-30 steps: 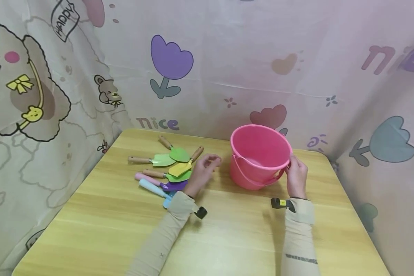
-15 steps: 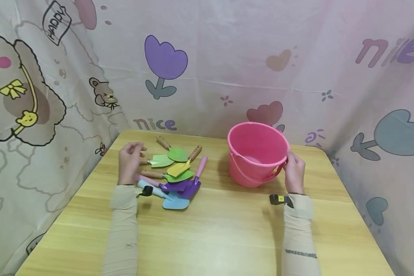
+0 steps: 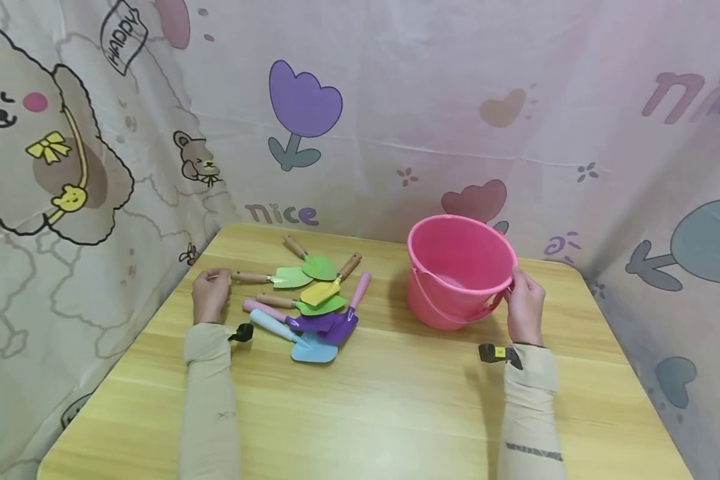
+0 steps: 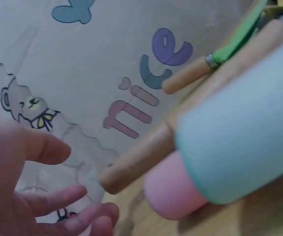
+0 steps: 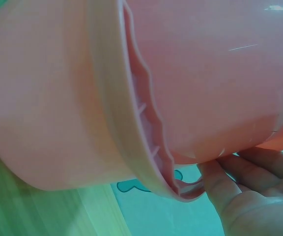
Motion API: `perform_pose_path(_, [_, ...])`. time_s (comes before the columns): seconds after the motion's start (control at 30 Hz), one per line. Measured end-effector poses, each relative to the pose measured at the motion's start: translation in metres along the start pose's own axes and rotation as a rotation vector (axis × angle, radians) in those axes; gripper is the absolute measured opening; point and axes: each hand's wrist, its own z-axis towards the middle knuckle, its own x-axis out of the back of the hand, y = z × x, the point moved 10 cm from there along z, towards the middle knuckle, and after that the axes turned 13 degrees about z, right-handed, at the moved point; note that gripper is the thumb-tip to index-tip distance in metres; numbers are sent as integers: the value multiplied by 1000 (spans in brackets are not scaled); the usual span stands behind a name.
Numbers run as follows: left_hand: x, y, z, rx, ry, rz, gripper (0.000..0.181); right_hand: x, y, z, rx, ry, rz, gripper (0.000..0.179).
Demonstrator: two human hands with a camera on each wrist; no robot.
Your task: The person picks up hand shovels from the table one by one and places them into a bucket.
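Observation:
In the head view my left hand (image 3: 211, 293) is at the far left of a group of small garden trowels, right by the wooden handle end of a pale green trowel (image 3: 291, 277). The left wrist view shows its thumb and fingers (image 4: 48, 150) apart, with nothing between them. A wooden handle (image 4: 139, 160), a pink handle (image 4: 171, 189) and a light blue handle (image 4: 240, 128) lie close by. My right hand (image 3: 525, 307) holds the rim of a pink bucket (image 3: 438, 307) on its right side. The bucket stands upright, its handle hanging down in front.
Nearby lie a green trowel (image 3: 320, 268), a yellow trowel (image 3: 320, 292), purple trowels (image 3: 342, 327) and a light blue trowel (image 3: 314, 349), several overlapping. The wooden table (image 3: 396, 413) meets a patterned cloth (image 3: 372, 100) at the back and sides.
My left hand has moved left from between the trowels and the bucket, then down beside the pale green trowel's handle end. My right hand stays on the bucket.

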Motion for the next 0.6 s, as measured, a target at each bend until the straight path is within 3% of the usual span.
perform_pose_path(0.23, [-20, 4, 8, -25, -103, -112, 65, 0, -4, 1, 9, 9, 47, 46])
perform_pose_path(0.47, [-22, 3, 3, -38, -91, -110, 63, -1, -1, 0, -15, 9, 16, 47])
perform_pose_path(0.6, [-23, 2, 2, -33, -96, -198, 60, -2, -3, -1, -14, 8, 9, 49])
